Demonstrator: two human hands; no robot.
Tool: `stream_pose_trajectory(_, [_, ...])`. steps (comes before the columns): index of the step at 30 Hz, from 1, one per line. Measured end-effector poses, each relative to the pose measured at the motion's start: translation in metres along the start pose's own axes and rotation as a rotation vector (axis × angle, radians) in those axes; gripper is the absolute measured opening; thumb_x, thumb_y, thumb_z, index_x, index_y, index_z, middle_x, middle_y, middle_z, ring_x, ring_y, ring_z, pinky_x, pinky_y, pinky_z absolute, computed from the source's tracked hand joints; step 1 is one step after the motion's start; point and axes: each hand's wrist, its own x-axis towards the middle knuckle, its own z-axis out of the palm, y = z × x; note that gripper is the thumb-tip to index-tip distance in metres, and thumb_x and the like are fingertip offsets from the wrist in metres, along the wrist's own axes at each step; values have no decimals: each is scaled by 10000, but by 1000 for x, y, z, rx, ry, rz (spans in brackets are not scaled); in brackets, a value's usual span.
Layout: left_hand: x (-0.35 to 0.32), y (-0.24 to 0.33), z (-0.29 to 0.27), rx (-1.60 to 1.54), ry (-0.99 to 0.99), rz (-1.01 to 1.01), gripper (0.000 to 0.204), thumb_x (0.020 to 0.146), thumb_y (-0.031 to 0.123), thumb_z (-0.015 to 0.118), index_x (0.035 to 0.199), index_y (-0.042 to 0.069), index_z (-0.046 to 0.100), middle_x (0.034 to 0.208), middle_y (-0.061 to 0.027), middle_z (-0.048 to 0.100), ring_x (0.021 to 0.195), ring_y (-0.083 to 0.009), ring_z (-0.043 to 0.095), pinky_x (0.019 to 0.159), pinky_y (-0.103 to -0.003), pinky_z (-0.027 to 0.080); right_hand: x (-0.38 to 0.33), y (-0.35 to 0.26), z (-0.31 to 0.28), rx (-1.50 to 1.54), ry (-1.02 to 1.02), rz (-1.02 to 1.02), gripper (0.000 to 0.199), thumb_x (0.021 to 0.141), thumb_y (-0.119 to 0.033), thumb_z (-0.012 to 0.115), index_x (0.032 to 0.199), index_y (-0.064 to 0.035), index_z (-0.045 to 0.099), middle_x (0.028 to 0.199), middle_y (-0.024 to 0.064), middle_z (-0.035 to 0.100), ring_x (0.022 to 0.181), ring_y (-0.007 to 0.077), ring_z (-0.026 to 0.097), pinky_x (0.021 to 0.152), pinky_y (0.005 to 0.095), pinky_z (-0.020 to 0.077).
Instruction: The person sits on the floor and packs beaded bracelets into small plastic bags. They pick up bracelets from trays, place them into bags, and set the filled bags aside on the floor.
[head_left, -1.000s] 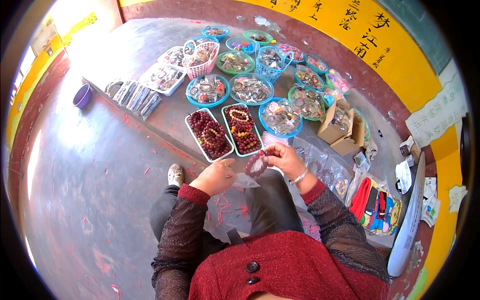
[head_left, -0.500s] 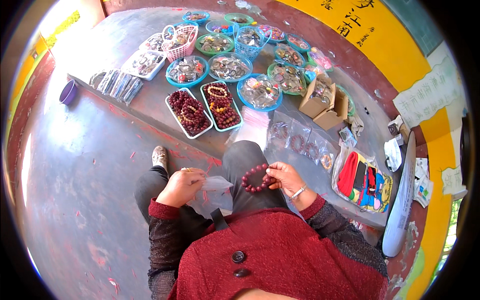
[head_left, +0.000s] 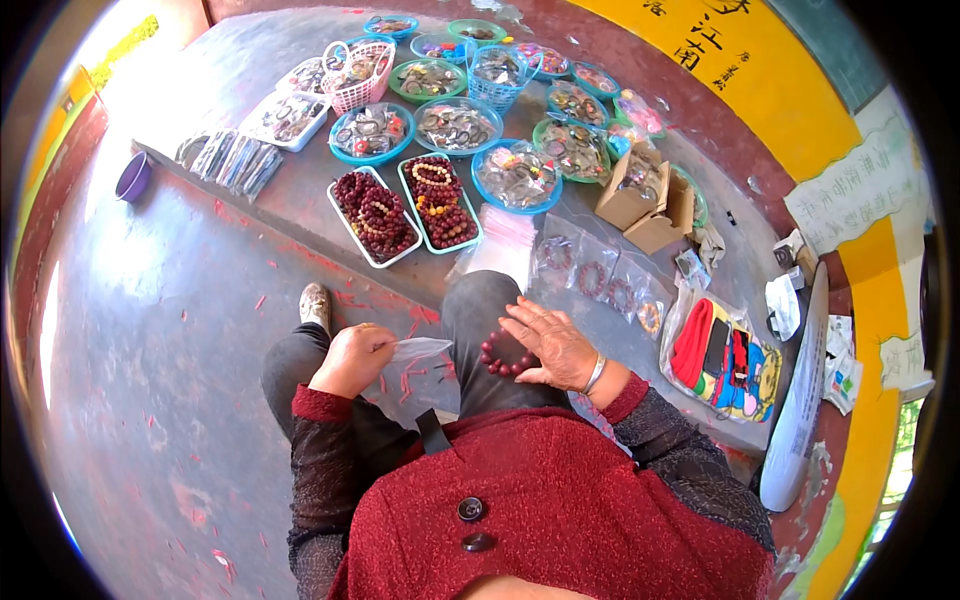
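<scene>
Watching the head view here, and I'd say the bagging job is about halfway: the dark red bead bracelet [head_left: 503,356] is out of the trays and lying on the person's right thigh, but it's not in the bag yet. The right hand [head_left: 553,345] rests over it with fingers spread and fairly flat, more covering the beads than gripping them. The left hand [head_left: 352,358] is curled closed, pinching the edge of a small clear plastic bag [head_left: 415,352] that hangs over the left knee. The bag's mouth looks like it points toward the bracelet, though I can't tell if it's actually opened up. The bracelet is a loop, so there's no real long axis; it lies flat on the leg, and the visible arc curves along the lower left of the palm. My guess at what's left: open the bag, slip the beads in, put it aside. Two white trays [head_left: 404,211] of similar beads sit ahead on the ledge, with already bagged bracelets [head_left: 598,277] lying nearby.
</scene>
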Motion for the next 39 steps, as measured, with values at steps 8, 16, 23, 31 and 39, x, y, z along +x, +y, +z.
stream_pose_trajectory(8, [2,-6,5,64,42,66,131,750,100,577,784,-16,626,731,-156,603,708,-315,590,658,-366,473,1,7,4,124,52,-34,608,650,-199,752,1174,-25,498,1063,130,528,966,294,523,844,349,442])
stream_pose_trajectory(16, [4,-7,8,93,30,81,133,757,111,578,776,-8,636,739,-165,607,714,-325,592,654,-376,473,0,14,17,257,123,-3,441,697,-153,730,1093,-46,568,904,96,581,805,247,577,731,330,481])
stream_pose_trajectory(23, [6,-1,11,151,118,94,141,767,112,576,804,-10,637,772,-166,615,748,-325,595,672,-381,476,21,-14,-11,787,92,366,344,727,-141,740,1034,-20,642,833,14,587,696,60,526,617,186,424])
stream_pose_trajectory(31, [10,11,33,120,338,147,131,780,128,548,791,32,636,788,-140,617,765,-324,593,697,-399,479,56,-54,-5,1170,64,522,308,789,-156,703,1061,-25,644,830,4,599,676,55,522,583,199,418])
stream_pose_trajectory(39, [9,11,31,66,231,128,107,777,95,576,800,13,640,733,-151,628,700,-325,611,652,-375,494,60,-54,12,574,219,244,323,741,-154,712,1015,-3,631,780,82,584,672,178,574,630,277,462])
